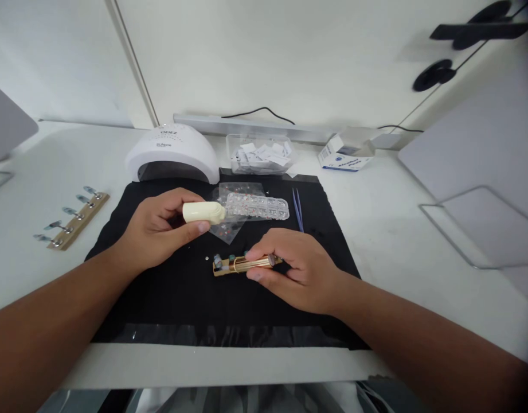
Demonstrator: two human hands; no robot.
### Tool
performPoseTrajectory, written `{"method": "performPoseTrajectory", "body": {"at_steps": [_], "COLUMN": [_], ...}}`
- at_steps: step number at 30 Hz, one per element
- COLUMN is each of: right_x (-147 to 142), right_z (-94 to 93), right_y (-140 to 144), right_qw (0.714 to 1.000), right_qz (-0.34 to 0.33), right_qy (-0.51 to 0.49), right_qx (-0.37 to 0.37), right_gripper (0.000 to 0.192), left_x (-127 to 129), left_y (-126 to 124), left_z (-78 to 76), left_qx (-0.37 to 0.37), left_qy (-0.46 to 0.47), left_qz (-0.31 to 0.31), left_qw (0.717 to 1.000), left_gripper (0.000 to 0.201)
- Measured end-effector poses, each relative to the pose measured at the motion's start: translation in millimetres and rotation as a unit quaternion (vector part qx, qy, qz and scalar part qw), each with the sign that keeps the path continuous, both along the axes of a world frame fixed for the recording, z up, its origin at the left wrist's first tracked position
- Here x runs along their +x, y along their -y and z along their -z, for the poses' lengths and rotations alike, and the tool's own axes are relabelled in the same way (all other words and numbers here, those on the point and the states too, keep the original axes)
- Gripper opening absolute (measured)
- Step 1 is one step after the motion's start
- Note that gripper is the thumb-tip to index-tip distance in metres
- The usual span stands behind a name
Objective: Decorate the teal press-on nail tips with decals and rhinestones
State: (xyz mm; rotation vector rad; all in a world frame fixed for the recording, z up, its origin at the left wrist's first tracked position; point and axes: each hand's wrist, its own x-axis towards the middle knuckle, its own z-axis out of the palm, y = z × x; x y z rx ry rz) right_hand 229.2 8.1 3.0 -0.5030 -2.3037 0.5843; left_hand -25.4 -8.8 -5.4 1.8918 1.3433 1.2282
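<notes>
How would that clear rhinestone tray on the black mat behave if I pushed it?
The clear rhinestone tray looks like thin plastic, so probably light and stiff. It lies flat and long on the black mat, so it would likely slide rather than tip, though loose stones might jump.

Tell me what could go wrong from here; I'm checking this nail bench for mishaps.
1. The left hand holds the cream bottle on its side, its end toward the clear rhinestone tray; if uncapped, it might drip there.
2. The right hand holds a gold tool over the nail strip; a slip could smear or shift the tips.
3. Loose stones on the black mat could stick or scatter.
</notes>
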Motion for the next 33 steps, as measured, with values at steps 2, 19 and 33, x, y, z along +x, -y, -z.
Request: {"method": "performPoseTrajectory", "body": {"at_steps": [2,19,33], "right_x": [-0.4,2.0,3.3], "right_z": [1.1,2.8,6.4], "right_y": [-0.6,-3.2,-5.0], "right_qw": [1.000,1.000,0.999], "right_qz": [0.021,-0.003,-0.023], "right_qy": [0.001,-0.007,-0.007], "right_qx": [-0.003,0.017,0.033], "right_gripper": [0.006,0.003,0.004], "left_x": [0.3,2.4,2.2], "left_y": [0.4,1.3,0.2], "left_z": [-0.5,-3.8,-1.5], "left_qx": [-0.002,-0.009,-0.026], "left_qy": [-0.003,-0.001,0.000], "left_qz": [-0.002,-0.002,-0.006], "left_qw": [1.000,1.000,1.000], "left_gripper": [0.016,0.015,0.016]}}
